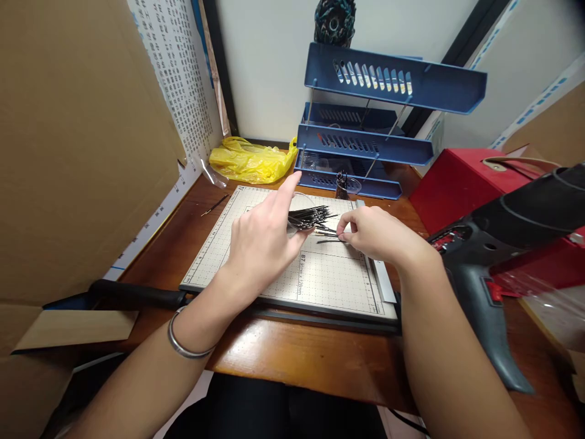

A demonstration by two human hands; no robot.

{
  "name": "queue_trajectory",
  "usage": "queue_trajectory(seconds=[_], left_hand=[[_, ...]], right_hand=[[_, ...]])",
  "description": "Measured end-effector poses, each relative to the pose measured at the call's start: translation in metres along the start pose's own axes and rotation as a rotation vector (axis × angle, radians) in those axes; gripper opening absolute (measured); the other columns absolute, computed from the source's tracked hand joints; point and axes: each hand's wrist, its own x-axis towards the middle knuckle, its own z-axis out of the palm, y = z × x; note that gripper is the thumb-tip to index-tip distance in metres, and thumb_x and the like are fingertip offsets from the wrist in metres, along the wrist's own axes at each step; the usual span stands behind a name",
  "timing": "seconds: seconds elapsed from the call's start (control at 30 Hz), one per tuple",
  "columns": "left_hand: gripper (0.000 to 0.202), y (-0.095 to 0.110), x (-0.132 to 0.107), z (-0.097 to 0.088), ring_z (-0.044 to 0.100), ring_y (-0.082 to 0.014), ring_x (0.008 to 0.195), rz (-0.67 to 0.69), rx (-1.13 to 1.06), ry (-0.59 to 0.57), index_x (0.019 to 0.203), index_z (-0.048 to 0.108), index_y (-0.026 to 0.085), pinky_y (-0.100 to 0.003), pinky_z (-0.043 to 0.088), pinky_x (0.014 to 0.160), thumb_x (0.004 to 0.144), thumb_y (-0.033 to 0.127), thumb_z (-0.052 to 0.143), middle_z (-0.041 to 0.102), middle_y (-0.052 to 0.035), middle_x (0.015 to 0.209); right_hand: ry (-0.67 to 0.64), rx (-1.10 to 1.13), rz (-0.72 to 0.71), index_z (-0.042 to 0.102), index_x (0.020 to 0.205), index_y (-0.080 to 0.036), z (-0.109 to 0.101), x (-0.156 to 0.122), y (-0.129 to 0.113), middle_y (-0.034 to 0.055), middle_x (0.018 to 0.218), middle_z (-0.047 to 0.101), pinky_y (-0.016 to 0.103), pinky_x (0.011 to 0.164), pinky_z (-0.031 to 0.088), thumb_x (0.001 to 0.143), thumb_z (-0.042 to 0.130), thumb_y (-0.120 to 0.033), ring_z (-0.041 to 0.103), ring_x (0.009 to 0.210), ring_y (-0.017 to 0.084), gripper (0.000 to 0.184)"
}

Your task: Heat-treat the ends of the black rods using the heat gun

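Observation:
My left hand (262,235) curls around a bundle of thin black wires (311,216), its index finger raised and thumb below. A clear curved rim shows behind the bundle, perhaps a cup, mostly hidden by the hand. Just to the right, my right hand (372,235) pinches thumb and fingertips at the ends of a few loose black wires (326,233); how many it grips is hard to tell. Both hands are over the gridded board of a paper cutter (274,286).
A black cutter handle (137,294) sticks out at left. Behind are a yellow plastic bag (253,160), a clear cup of dark pieces (342,186) and a blue tray rack (365,143). A heat gun (479,262) and a red box (450,183) stand right. One thin piece (214,205) lies left.

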Motion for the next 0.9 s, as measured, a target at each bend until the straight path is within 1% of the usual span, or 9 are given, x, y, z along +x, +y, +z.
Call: queue_trajectory(seconds=[0.27,0.4,0.5,0.6,0.7,0.77,0.8,0.83,0.9], left_hand=[[0.082,0.0,0.0,0.0,0.073,-0.0283,0.113,0.009,-0.015,-0.024,0.157,0.038,0.022,-0.035,0.058,0.085,0.088,0.038,0.078,0.072,-0.008,0.131],[0.08,0.0,0.0,0.0,0.072,-0.028,0.114,0.012,-0.026,-0.019,0.157,0.037,0.026,-0.034,0.058,0.085,0.089,0.038,0.077,0.072,-0.0071,0.132],[0.079,-0.001,0.0,0.001,0.072,-0.0281,0.115,0.017,-0.035,-0.011,0.157,0.037,0.026,-0.035,0.058,0.086,0.09,0.038,0.077,0.071,-0.0068,0.133],[0.078,-0.001,0.0,0.001,0.072,-0.028,0.114,0.008,-0.031,-0.013,0.156,0.039,0.025,-0.035,0.058,0.086,0.089,0.037,0.077,0.071,-0.0072,0.133],[0.075,-0.001,0.001,0.001,0.072,-0.0282,0.113,-0.001,-0.024,-0.021,0.155,0.041,0.024,-0.035,0.058,0.084,0.09,0.036,0.076,0.071,-0.0078,0.133],[0.075,0.0,0.001,0.0,0.072,-0.0284,0.113,0.003,-0.019,-0.022,0.155,0.041,0.023,-0.036,0.058,0.084,0.09,0.036,0.075,0.071,-0.0079,0.134],[0.074,0.0,0.001,0.0,0.072,-0.0285,0.113,0.005,-0.017,-0.022,0.155,0.041,0.023,-0.036,0.058,0.083,0.091,0.037,0.075,0.071,-0.0078,0.134],[0.074,0.0,0.001,0.0,0.072,-0.0286,0.113,0.007,-0.014,-0.023,0.155,0.041,0.023,-0.036,0.059,0.083,0.091,0.037,0.075,0.071,-0.0077,0.134],[0.075,-0.001,0.001,0.0,0.072,-0.0289,0.113,0.011,-0.012,-0.024,0.155,0.041,0.023,-0.036,0.059,0.083,0.091,0.039,0.075,0.071,-0.0076,0.134]], right_hand=[[-0.036,0.008,-0.005,0.074,0.089,-0.023,0.002,0.003,0.003,0.0075,0.094,0.072,0.031,0.069,0.04,0.088,0.057,-0.025,0.062,0.08,0.02,0.018],[-0.061,-0.012,-0.051,0.072,0.086,-0.021,0.003,0.003,0.003,0.0069,0.089,0.071,0.031,0.069,0.039,0.09,0.054,-0.026,0.061,0.078,0.019,0.019],[-0.043,0.025,-0.104,0.071,0.089,-0.02,0.0,0.0,0.002,0.0054,0.086,0.07,0.029,0.067,0.038,0.092,0.052,-0.025,0.058,0.074,0.016,0.02],[0.043,0.081,-0.14,0.072,0.095,-0.021,-0.011,-0.007,0.003,0.0032,0.082,0.067,0.029,0.065,0.037,0.093,0.052,-0.025,0.053,0.07,0.014,0.021],[0.207,0.183,-0.193,0.071,0.095,-0.02,-0.032,-0.019,0.006,0.0007,0.074,0.06,0.028,0.061,0.035,0.095,0.054,-0.033,0.047,0.064,0.012,0.021],[0.263,0.266,-0.267,0.07,0.095,-0.02,-0.046,-0.025,0.006,-0.0005,0.068,0.055,0.028,0.057,0.033,0.095,0.056,-0.038,0.044,0.06,0.012,0.023],[0.293,0.294,-0.314,0.07,0.094,-0.021,-0.052,-0.028,0.005,-0.0003,0.069,0.055,0.028,0.056,0.034,0.094,0.058,-0.04,0.045,0.061,0.012,0.023],[0.342,0.306,-0.358,0.07,0.094,-0.021,-0.058,-0.029,0.004,0.0008,0.074,0.059,0.027,0.059,0.037,0.094,0.06,-0.04,0.049,0.065,0.012,0.022],[0.435,0.304,-0.418,0.071,0.094,-0.021,-0.064,-0.029,0.002,0.0037,0.09,0.067,0.027,0.069,0.043,0.093,0.062,-0.037,0.058,0.079,0.014,0.018]])
